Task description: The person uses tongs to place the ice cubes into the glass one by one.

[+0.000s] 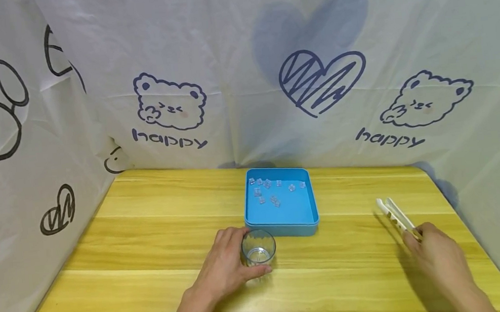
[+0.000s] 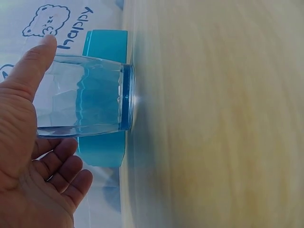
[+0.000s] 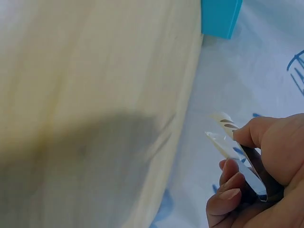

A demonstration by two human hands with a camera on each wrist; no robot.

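A clear drinking glass (image 1: 258,248) stands upright on the wooden table, just in front of a shallow blue tray (image 1: 283,230). My left hand (image 1: 224,265) holds the glass from its left side, thumb on the near side and fingers on the far side. In the left wrist view the thumb lies along the glass (image 2: 95,97) and the other fingers curl beside it. Small clear cubes (image 1: 274,201) lie scattered in the tray, mostly in its far half. Over at the right, my right hand (image 1: 439,253) grips small tongs (image 1: 395,215) above the table, their white tips apart with nothing between them.
Pale cloth (image 1: 248,141) printed with bears and hearts hangs behind the table (image 1: 157,223) and along its left side. The tray sits near the back edge. At the right, the table edge slopes down past my right hand.
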